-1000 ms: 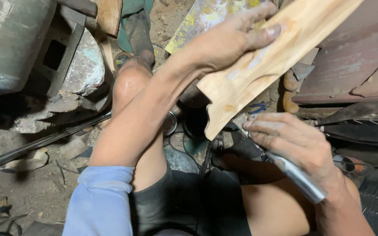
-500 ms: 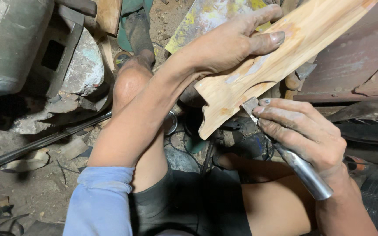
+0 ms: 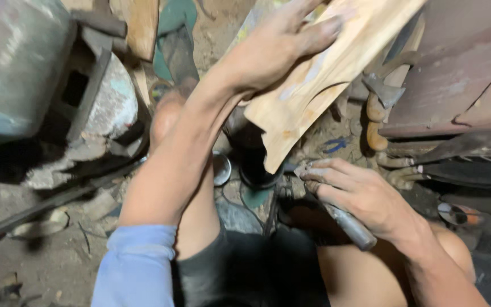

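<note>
Left hand [image 3: 279,48] clamps the carved wooden board [image 3: 325,74]; right hand [image 3: 359,196] grips a metal-handled chisel [image 3: 342,219]. Keep the tip at the board's lower edge, strokes short.

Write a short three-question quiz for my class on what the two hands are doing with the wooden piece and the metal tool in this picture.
1. True or false: the left hand lies on the carved wooden piece.
2. Which hand grips the metal-handled tool? A) left B) right C) both
3. Fill in: the tool's tip sits close beside the wooden piece's ______ end.

Key
1. True: its fingers spread across the upper face.
2. B: the right hand wraps it, with the grey handle sticking out behind the palm.
3. Lower: whether it touches cannot be told.
</note>
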